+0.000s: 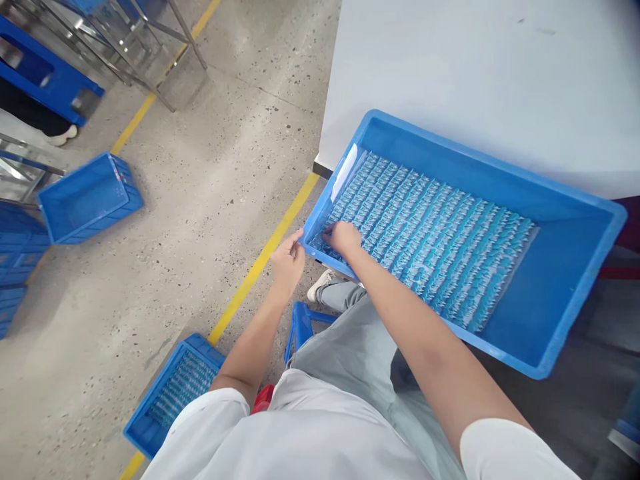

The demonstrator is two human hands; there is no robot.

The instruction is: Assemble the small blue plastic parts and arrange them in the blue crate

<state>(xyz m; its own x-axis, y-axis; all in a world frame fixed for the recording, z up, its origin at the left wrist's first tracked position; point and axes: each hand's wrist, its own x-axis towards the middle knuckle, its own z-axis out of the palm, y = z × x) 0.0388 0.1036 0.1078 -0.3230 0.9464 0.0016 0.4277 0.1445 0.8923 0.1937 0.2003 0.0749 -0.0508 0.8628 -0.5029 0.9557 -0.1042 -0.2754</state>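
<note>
A large blue plastic crate (565,293) rests tilted, partly on the white table (475,73) and partly toward my lap. Inside lies a clear sheet covered with rows of small blue parts (430,233). My left hand (287,257) grips the crate's near corner rim, fingers curled over the edge. My right hand (343,238) reaches inside the crate at that same corner, fingers bent down onto the sheet's edge; what they pinch, if anything, is hidden. A white strip (346,171) leans against the crate's left wall.
On the floor by my left side stands a second blue crate (167,393) holding similar blue parts. An empty blue crate (87,197) lies farther left, near stacked blue crates (15,267) and metal racks (125,40). A yellow line (260,260) runs across the concrete floor.
</note>
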